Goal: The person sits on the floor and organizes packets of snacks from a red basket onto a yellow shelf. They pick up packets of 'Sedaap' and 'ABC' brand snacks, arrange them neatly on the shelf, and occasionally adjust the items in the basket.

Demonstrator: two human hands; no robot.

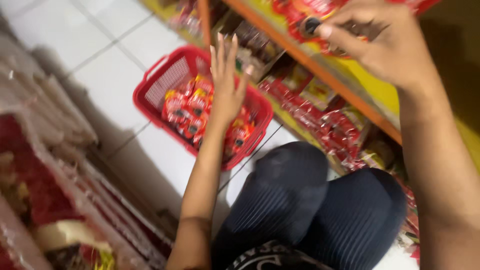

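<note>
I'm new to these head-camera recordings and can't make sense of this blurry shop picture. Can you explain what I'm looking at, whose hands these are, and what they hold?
There is one picture, taken by a camera on a person's head, looking down. The person crouches; their knees in dark striped trousers fill the bottom. Both hands are their own. The left hand is open with fingers spread, above a red plastic basket that stands on the white tiled floor and holds red snack packets. The right hand reaches to an orange-edged shelf and seems to grip a red packet there, though blur hides the details. More red packets lie on a lower shelf.
</note>
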